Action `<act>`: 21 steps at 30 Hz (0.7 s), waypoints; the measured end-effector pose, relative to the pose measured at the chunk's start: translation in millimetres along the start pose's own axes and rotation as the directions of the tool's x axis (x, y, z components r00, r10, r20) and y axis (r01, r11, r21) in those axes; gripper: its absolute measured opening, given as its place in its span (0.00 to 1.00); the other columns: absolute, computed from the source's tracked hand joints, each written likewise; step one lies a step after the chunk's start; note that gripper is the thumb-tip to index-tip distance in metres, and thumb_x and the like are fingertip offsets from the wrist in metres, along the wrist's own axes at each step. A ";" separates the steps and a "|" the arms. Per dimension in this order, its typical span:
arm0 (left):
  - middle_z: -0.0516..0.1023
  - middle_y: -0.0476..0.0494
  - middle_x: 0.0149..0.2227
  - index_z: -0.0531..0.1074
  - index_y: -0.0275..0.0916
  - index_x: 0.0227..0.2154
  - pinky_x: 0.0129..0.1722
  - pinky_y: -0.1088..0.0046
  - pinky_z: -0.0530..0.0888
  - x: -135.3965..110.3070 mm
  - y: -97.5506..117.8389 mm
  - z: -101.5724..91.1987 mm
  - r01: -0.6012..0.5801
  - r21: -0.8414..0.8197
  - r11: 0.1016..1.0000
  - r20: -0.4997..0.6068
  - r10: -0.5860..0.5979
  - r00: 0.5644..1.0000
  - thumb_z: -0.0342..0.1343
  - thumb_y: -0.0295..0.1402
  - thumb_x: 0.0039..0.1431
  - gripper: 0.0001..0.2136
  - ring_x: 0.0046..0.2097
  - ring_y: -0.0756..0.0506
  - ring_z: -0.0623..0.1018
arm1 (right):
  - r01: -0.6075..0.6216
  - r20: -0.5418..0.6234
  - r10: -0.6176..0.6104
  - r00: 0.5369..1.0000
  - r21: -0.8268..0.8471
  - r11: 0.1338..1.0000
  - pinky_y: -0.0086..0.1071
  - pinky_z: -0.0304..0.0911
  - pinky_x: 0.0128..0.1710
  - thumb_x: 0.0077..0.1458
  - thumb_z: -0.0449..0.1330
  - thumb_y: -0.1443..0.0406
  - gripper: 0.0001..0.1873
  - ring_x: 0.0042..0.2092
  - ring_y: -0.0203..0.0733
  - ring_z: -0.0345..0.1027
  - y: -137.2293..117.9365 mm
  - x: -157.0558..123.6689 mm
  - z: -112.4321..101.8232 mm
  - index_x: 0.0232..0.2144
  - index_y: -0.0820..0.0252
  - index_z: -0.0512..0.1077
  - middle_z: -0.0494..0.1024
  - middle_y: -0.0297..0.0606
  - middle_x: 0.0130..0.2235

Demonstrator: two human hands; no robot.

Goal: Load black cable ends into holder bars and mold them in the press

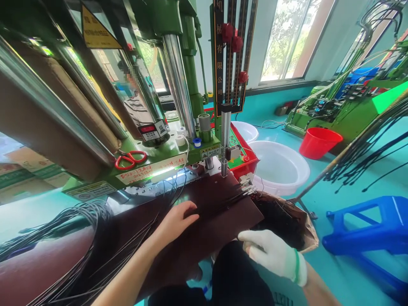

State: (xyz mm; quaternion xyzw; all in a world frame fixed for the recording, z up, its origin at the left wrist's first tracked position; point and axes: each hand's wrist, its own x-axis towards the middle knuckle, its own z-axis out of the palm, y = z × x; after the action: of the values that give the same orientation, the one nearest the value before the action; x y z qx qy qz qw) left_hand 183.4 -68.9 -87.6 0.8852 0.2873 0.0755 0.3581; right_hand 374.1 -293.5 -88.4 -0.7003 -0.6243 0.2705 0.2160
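Observation:
My bare left hand [178, 217] is over the dark brown work board [197, 250], thumb and forefinger apart, with nothing visible between them. Beside its fingertips, thin black cables [219, 205] run across the board to metal-tipped ends [247, 185] at the right. More long black cables [98, 238] lie along the board under and left of my left forearm. My right hand [270, 253], in a white knit glove with a green cuff, is just off the board's front right corner. Its fingers are closed together; anything between them is too small to make out.
A green press machine [178, 148] stands behind the board, red-handled scissors [130, 160] on its ledge. At the right are a box of black strands [307, 238], white tubs [279, 165], a red bucket [320, 142], a blue stool [369, 229] and hanging black cables [360, 157].

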 end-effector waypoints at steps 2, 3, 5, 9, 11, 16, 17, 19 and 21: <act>0.72 0.46 0.36 0.68 0.39 0.36 0.41 0.69 0.66 2.8 -1.4 10.4 -0.003 0.144 0.990 -0.007 0.004 1.000 0.52 0.36 0.50 0.11 0.39 0.45 0.71 | 0.015 -0.025 -0.014 1.000 0.037 0.999 0.26 0.56 0.31 0.50 0.48 0.69 0.12 0.28 0.34 0.63 -6.1 4.8 3.7 0.34 0.59 0.70 0.72 0.31 0.27; 0.72 0.45 0.38 0.68 0.40 0.37 0.42 0.69 0.65 3.9 -2.2 14.6 -0.009 0.212 0.977 -0.007 0.011 1.000 0.52 0.35 0.50 0.11 0.41 0.44 0.71 | 0.015 -0.042 -0.013 0.999 0.048 0.999 0.26 0.56 0.31 0.50 0.49 0.69 0.12 0.28 0.34 0.64 -7.4 7.0 5.9 0.34 0.59 0.70 0.73 0.32 0.27; 0.72 0.44 0.38 0.68 0.40 0.37 0.43 0.68 0.65 5.4 -3.7 20.0 -0.023 0.319 0.947 -0.004 0.026 1.000 0.50 0.34 0.53 0.09 0.41 0.44 0.71 | 0.022 -0.063 -0.017 0.998 0.081 0.996 0.27 0.58 0.33 0.49 0.49 0.69 0.13 0.30 0.35 0.66 -7.4 10.4 9.9 0.36 0.58 0.70 0.74 0.33 0.29; 0.73 0.43 0.36 0.69 0.39 0.33 0.42 0.67 0.65 5.0 -2.5 18.2 -0.033 0.387 0.922 -0.037 0.051 0.998 0.44 0.33 0.57 0.09 0.40 0.43 0.72 | 0.022 -0.078 -0.009 0.997 0.168 0.986 0.29 0.60 0.37 0.49 0.50 0.68 0.16 0.34 0.38 0.68 -3.6 10.7 13.1 0.40 0.56 0.72 0.76 0.35 0.33; 0.74 0.44 0.34 0.69 0.40 0.31 0.41 0.68 0.65 2.8 1.0 12.4 -0.027 0.346 0.938 -0.082 0.059 0.995 0.44 0.34 0.57 0.09 0.40 0.43 0.71 | 0.013 -0.094 0.011 0.995 0.249 0.968 0.30 0.61 0.39 0.49 0.51 0.68 0.16 0.35 0.39 0.69 -1.8 8.7 14.3 0.40 0.56 0.72 0.76 0.35 0.34; 0.68 0.52 0.21 0.64 0.40 0.30 0.27 0.74 0.65 -8.1 13.3 -9.1 0.067 -0.096 0.993 0.006 -0.067 0.998 0.45 0.41 0.56 0.10 0.24 0.50 0.68 | 0.066 -0.040 -0.056 0.998 0.787 0.614 0.35 0.63 0.38 0.52 0.55 0.62 0.15 0.34 0.40 0.69 -6.3 16.9 29.3 0.42 0.61 0.70 0.76 0.39 0.32; 0.66 0.54 0.19 0.63 0.39 0.29 0.23 0.76 0.63 -11.1 15.7 -12.8 0.089 -0.189 0.978 0.051 -0.080 0.995 0.45 0.42 0.56 0.11 0.21 0.52 0.65 | 0.060 -0.020 -0.095 0.995 0.896 0.440 0.37 0.64 0.39 0.51 0.57 0.61 0.18 0.35 0.41 0.70 -9.7 24.0 33.2 0.45 0.61 0.68 0.76 0.41 0.34; 0.62 0.56 0.18 0.60 0.39 0.26 0.18 0.79 0.58 -17.6 20.0 -16.8 0.108 -0.311 0.944 0.107 -0.078 0.991 0.46 0.42 0.56 0.12 0.18 0.55 0.60 | 0.049 -0.032 -0.175 0.984 0.994 0.094 0.43 0.61 0.43 0.48 0.61 0.59 0.26 0.42 0.46 0.69 -18.7 44.3 37.5 0.50 0.58 0.63 0.73 0.45 0.42; 0.58 0.57 0.17 0.59 0.38 0.26 0.17 0.80 0.54 -25.4 23.4 -14.3 0.125 -0.384 0.915 0.127 -0.082 0.989 0.47 0.43 0.55 0.12 0.18 0.56 0.58 | 0.103 -0.129 -0.214 0.968 0.986 -0.129 0.47 0.56 0.48 0.44 0.64 0.57 0.33 0.50 0.49 0.63 -28.8 69.6 34.1 0.52 0.54 0.60 0.67 0.46 0.51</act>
State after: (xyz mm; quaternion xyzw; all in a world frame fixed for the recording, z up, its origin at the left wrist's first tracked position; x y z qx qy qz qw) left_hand 168.2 -88.3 -59.4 0.7823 0.2930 0.0643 0.5459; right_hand 335.4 -222.0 -103.6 -0.2162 -0.3029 0.6415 0.6708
